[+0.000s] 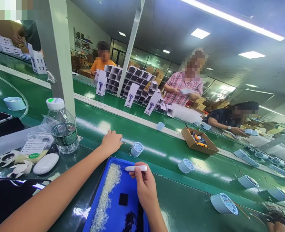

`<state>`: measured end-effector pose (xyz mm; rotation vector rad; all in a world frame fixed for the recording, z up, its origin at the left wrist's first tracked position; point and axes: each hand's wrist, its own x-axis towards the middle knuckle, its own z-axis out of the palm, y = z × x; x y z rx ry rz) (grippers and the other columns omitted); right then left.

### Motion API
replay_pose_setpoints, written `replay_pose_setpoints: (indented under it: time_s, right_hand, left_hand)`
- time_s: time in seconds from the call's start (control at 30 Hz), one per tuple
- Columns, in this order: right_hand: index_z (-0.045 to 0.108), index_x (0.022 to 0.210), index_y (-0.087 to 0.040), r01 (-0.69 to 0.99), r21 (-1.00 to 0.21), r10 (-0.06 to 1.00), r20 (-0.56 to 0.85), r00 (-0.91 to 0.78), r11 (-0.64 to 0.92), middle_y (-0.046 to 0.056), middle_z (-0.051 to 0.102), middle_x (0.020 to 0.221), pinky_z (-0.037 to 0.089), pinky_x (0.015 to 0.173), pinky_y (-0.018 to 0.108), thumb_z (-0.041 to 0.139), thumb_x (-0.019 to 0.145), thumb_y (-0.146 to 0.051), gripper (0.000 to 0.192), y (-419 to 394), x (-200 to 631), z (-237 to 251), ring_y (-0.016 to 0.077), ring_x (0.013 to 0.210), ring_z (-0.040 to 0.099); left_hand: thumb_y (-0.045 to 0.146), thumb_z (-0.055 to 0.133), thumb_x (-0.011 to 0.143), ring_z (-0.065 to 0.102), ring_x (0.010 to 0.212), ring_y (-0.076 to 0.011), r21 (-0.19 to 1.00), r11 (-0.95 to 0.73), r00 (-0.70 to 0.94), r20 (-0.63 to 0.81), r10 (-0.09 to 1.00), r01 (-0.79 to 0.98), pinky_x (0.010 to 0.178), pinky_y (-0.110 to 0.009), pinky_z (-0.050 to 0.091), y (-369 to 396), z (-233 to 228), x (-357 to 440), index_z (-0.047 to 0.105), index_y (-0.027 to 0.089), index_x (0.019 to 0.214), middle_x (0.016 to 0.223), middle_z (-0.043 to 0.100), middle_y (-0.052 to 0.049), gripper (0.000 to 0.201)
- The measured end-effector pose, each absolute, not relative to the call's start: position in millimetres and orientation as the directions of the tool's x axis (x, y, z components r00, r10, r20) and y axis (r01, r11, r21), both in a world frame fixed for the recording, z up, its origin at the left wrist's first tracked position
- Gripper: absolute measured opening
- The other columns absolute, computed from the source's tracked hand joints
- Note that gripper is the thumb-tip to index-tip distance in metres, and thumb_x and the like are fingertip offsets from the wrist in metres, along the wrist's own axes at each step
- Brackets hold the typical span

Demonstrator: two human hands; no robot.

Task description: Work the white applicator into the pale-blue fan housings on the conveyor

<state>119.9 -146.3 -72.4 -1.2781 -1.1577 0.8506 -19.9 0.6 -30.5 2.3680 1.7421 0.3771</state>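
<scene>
Right now my right hand [146, 183] is closed around a little white pen-shaped tool [135, 168], held flat over the top end of the blue tray [130, 188], which has a strip of tiny clear beads [107, 193] and a small black square [123, 199] in it. My left hand [111, 141] rests on the green belt [171, 161] with its fingers curled down, holding nothing I can see, just beside a small round pale-blue fan part [136, 149]. A water bottle [62, 127] stands to the left, and across the belt other people work by a stack of white boxes [132, 82].
</scene>
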Motion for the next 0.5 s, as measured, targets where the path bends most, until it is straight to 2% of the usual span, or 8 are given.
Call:
replay_pose_setpoints:
  time_s: [0.07,0.2,0.37,0.5]
  right_hand:
    - [0.058,0.095,-0.017,0.11,-0.985,0.957,0.156,0.242,0.133,0.005,0.067,0.079,0.05,0.069,0.031,0.051,0.086,-0.043,0.028,-146.2,119.5,-72.6,0.0185,0.071,0.063]
    - [0.059,0.095,-0.018,0.084,-0.989,0.964,0.136,0.23,0.119,0.005,0.068,0.082,0.049,0.07,0.031,0.054,0.083,-0.045,0.03,-145.6,118.2,-72.9,0.0192,0.072,0.065]
    - [0.06,0.096,-0.018,0.096,-0.989,0.966,0.129,0.226,0.11,0.007,0.068,0.084,0.049,0.071,0.033,0.055,0.083,-0.044,0.03,-144.6,117.7,-72.8,0.0201,0.073,0.064]
    - [0.06,0.096,-0.018,0.118,-0.987,0.962,0.138,0.234,0.113,0.006,0.067,0.081,0.047,0.07,0.032,0.054,0.084,-0.043,0.028,-145.2,118.0,-73.5,0.0198,0.073,0.063]
  left_hand:
    - [0.025,0.052,0.075,0.045,0.102,-0.0293,0.321,-0.316,0.282,0.149,0.948,0.892,0.075,-0.038,0.043,0.1,-33.6,-18.4,0.063,0.019,0.072,0.093,0.055,-0.012,0.013]
    - [0.025,0.052,0.075,0.04,0.103,-0.0289,0.419,-0.336,0.256,0.236,0.937,0.843,0.079,-0.04,0.041,-1.3,-33.4,-15.0,0.063,0.018,0.07,0.097,0.051,-0.012,0.014]
    - [0.028,0.052,0.076,0.04,0.098,-0.0256,0.529,-0.381,0.222,0.341,0.914,0.758,0.088,-0.04,0.038,-4.5,-20.5,-11.2,0.058,0.018,0.067,0.092,0.048,-0.008,0.014]
    - [0.03,0.051,0.076,0.042,0.097,-0.0246,0.593,-0.399,0.198,0.377,0.905,0.699,0.089,-0.039,0.037,-9.1,-7.3,-9.3,0.054,0.019,0.064,0.087,0.05,-0.007,0.017]
